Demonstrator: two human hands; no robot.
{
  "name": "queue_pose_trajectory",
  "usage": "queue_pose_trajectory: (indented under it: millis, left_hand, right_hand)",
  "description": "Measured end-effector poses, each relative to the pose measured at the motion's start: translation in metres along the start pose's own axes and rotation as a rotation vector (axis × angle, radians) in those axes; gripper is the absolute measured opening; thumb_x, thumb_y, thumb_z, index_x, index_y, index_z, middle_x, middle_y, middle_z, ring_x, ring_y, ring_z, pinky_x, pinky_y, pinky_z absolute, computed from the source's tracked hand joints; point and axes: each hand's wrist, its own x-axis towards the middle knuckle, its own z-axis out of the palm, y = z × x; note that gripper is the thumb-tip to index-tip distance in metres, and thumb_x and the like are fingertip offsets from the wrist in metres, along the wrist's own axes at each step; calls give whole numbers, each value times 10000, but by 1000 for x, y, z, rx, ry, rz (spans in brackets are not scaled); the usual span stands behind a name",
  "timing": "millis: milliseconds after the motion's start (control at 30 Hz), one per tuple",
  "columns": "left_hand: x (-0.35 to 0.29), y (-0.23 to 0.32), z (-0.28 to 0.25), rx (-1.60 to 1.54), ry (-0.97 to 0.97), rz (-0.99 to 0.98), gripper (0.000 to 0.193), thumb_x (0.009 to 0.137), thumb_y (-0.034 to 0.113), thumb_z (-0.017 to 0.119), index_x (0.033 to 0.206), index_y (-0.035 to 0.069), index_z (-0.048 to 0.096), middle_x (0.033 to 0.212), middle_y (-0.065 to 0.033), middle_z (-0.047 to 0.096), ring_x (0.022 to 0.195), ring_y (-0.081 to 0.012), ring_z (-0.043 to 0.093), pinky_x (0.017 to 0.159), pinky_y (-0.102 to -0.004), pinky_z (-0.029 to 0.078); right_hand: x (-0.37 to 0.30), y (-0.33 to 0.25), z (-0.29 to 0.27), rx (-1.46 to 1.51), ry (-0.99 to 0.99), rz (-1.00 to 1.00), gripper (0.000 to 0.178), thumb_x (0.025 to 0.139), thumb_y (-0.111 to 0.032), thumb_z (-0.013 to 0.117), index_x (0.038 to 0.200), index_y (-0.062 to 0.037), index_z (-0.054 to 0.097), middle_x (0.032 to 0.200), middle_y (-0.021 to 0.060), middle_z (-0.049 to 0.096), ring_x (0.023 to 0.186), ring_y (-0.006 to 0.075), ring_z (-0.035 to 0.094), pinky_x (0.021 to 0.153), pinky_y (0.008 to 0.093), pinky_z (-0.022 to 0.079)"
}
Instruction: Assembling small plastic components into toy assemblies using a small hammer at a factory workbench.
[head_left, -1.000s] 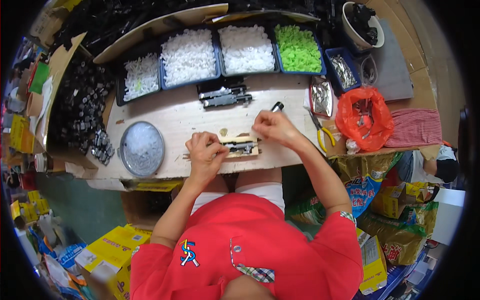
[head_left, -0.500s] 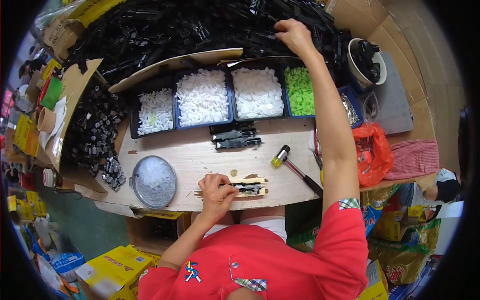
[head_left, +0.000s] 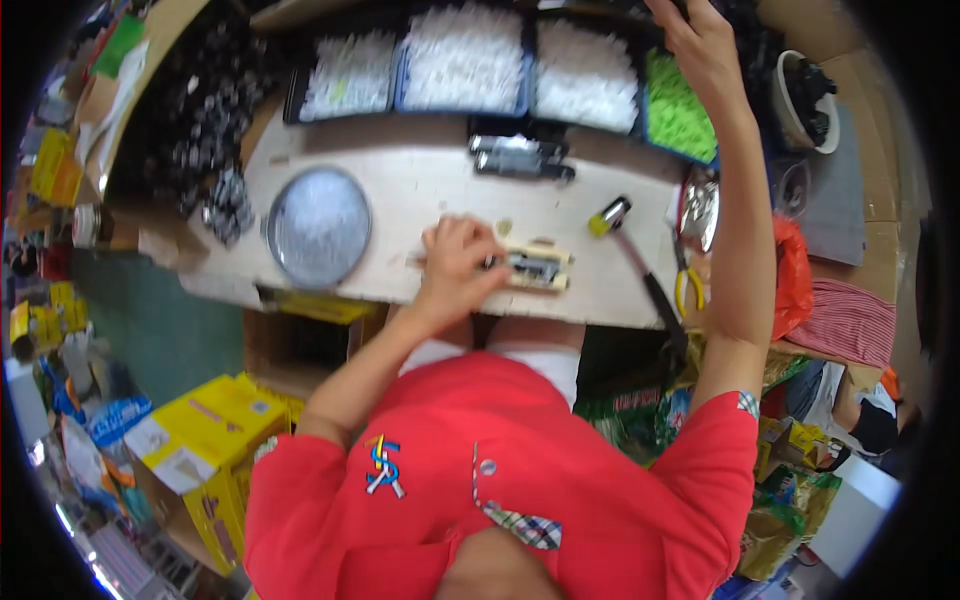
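Note:
My left hand [head_left: 462, 265] rests at the left end of a pale wooden jig [head_left: 548, 285] near the table's front edge. Its thumb and fingers close on a black plastic part [head_left: 535, 266] lying in the jig; they hide the part's left end. My right arm stretches far forward past the green pieces [head_left: 675, 105]. At the top edge of the picture, my right hand [head_left: 703, 45] has bent fingers around something dark, mostly cut off from view. Beyond the jig lie several black plastic assemblies [head_left: 520, 158].
A hammer [head_left: 640, 265] and yellow-handled pliers [head_left: 688, 285] lie to the right. Trays of white pieces [head_left: 465, 60] line the back. A round metal dish [head_left: 280, 250] stands left, near piled dark parts [head_left: 205, 130]. A red bag [head_left: 792, 275] and bucket [head_left: 790, 105] stand right.
The view has tilted down toward my body, so the table sits higher in the picture. My right hand remains far forward, now at the top edge. The left stays at the jig.

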Motion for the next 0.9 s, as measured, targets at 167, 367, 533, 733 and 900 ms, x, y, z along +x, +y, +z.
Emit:
queue_pose_trajectory:
  millis: [167, 367, 533, 733, 900]
  left_hand:
    - [9, -14, -13, -471, 3, -176, 185, 648, 20, 660, 830, 48, 648, 810, -56, 567, 829, -223, 513, 733, -299, 414]
    - [3, -17, -11, -261, -90, -79, 154, 648, -33, 663, 779, 46, 646, 820, -32, 575, 843, -176, 513, 738, -278, 403]
    - [9, -11, -14, -180, -147, -97, 121, 618, -32, 664, 701, 46, 623, 781, -32, 563, 813, -195, 500, 716, -292, 405]
    - [16, -7, -15, -72, -209, -136, 114, 601, -15, 667, 679, 47, 613, 771, -43, 558, 812, -218, 496, 715, -309, 409]
    - [7, -10, -23, -41, -107, -101, 201, 632, -4, 665, 819, 70, 656, 836, -51, 562, 856, -198, 513, 754, -294, 415]
  right_hand:
    - [-119, 6, 20, -92, -230, -25, 298, 910, -259, 483, 1094, -37, 558, 934, 145, 587, 835, 283, 574, 721, 302, 444]
    - [-187, 2, 27, 7, -298, 53, 221, 869, -165, 539, 1034, -24, 580, 776, 137, 517, 717, 292, 520, 651, 346, 411]
    - [-204, -4, 28, 7, -331, 81, 223, 858, -166, 551, 1026, -24, 588, 769, 131, 521, 727, 293, 515, 666, 350, 406]
    - [-212, -12, 37, 27, -340, 54, 269, 801, -195, 621, 1012, -29, 606, 804, 130, 539, 753, 288, 534, 684, 355, 426]
    - [-222, -15, 61, -175, -315, -148, 291, 734, -202, 668, 1000, -102, 605, 859, 61, 524, 836, 229, 477, 739, 363, 330]
